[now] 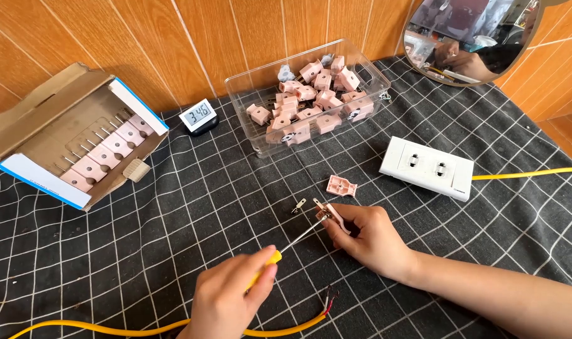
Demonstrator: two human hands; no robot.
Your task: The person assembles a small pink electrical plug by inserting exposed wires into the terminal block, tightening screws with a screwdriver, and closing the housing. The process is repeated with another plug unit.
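On the black checked cloth [141, 238], the right hand [367, 238] closes its fingers around a pink plug half [332, 216], pinning it near the cloth's middle. The left hand [229, 301] wraps tight around a yellow-handled screwdriver [286, 248], its tip touching the plug's metal prong [319, 206].

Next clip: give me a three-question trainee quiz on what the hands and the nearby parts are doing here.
1. True or false: the left hand holds a yellow-handled screwdriver.
2. What does the right hand hold? A) white socket block B) pink plug half C) digital clock
3. Where do most loose pink plugs lie?

Key: 1 true; 2 B, the pink plug half; 3 in the clear plastic bin.
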